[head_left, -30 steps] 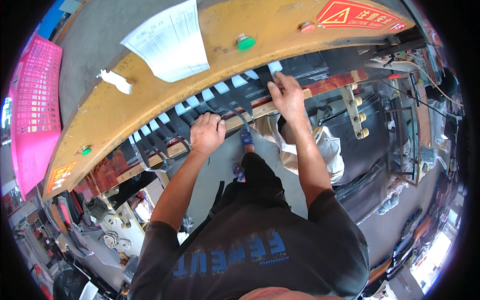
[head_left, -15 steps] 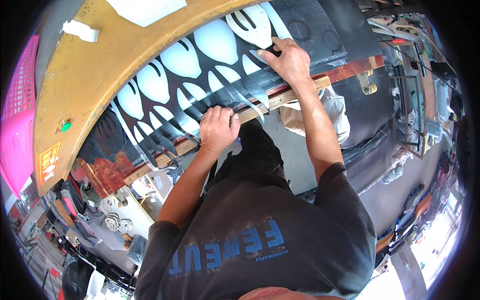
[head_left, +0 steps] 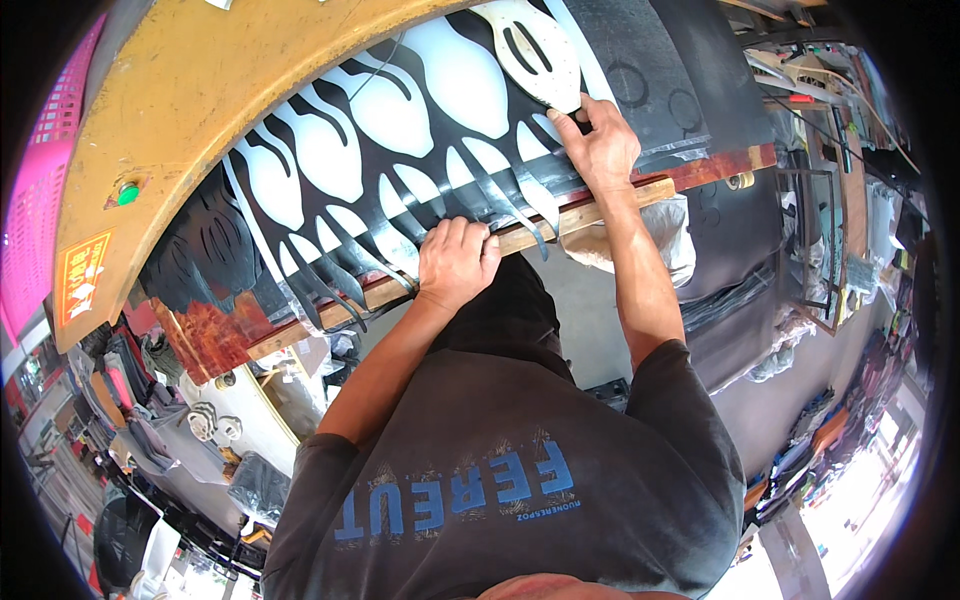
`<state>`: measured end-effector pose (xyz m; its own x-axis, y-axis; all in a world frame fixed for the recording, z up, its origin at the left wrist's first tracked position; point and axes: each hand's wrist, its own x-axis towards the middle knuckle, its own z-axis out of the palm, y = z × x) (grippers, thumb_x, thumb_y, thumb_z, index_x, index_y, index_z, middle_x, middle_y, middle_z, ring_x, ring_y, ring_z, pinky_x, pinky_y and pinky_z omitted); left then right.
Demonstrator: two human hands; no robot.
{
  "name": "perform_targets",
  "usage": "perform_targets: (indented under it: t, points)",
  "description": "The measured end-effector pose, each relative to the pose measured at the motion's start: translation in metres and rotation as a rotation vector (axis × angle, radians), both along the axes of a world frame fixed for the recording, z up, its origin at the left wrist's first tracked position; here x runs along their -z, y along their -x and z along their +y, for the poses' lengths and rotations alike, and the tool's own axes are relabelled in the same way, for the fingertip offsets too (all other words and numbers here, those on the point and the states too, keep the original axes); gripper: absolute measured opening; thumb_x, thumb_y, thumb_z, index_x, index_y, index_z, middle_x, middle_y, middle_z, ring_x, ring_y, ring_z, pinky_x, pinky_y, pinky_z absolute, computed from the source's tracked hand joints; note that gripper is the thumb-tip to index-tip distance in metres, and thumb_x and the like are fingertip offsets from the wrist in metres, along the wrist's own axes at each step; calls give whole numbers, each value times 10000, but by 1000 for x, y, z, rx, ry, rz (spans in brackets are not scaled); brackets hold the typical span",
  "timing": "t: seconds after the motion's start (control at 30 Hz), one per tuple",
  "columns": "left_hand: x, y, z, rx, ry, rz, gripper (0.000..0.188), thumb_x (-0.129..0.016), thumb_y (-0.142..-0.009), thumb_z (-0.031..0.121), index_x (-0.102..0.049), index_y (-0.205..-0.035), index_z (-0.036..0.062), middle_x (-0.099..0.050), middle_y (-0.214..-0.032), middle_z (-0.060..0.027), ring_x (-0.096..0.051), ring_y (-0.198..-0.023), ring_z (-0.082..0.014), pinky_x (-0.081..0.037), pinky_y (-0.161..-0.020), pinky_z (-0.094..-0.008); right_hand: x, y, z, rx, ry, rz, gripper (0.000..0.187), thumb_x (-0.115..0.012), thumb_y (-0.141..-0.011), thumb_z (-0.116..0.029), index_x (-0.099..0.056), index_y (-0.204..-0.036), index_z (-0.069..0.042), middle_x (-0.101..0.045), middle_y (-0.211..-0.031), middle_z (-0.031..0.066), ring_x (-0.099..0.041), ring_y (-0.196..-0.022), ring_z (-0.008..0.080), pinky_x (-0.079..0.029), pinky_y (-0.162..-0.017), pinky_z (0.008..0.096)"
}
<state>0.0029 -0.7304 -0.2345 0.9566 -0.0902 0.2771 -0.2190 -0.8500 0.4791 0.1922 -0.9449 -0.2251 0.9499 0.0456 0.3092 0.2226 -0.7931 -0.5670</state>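
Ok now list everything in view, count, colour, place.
Flat sheet with white rounded shapes: one, black, top centre
Slotted piece: one, cream, on the sheet's right
Broad beam: one, yellow, upper left
Round button: one, green, on the beam
Rectangular label: one, orange, below the button
Perforated plastic basket: one, pink, far left
Wooden bar: one, light brown, below the sheet
Crumpled bag: one, whitish, centre right
Clutter: uncountable, mixed, both sides
Short-sleeved shirt: one, dark, bottom centre
Left hand: one, at the bar
Right hand: one, at the slotted piece

Faded charcoal T-shirt point(head_left: 640, 480) with short, loose sleeves point(head_left: 655, 380), large, cracked blue block lettering point(head_left: 510, 480) across the chest; black trousers point(head_left: 510, 318) below.
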Motion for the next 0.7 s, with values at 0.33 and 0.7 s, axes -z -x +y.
perform_targets:
  t: [0.33, 0.7]
  points:
    - [2, -1, 0, -16, 25, -50, 156, -774, -889, 224, -679, -920, 104, -641, -888, -86, -661, -845, -334, -556, -746, -475, -16, 6, -9, -14, -115, 112, 624, -833, -904, -363, -707, -1374, 28, -746, -1129, 143, -731, -906, 280, -595, -861, 409]
    - [-12, -16, -33, -148, -93, -140, 174, -750, -920, 275, -687, -915, 112, -686, -921, -98, -691, -921, -353, -573, -823, -496, -116, 39, -30, -267, -219, -322, 830, -750, -993, -189, -324, -1648, 92, -769, -1191, 204, -764, -981, 343, -617, -898, 436]
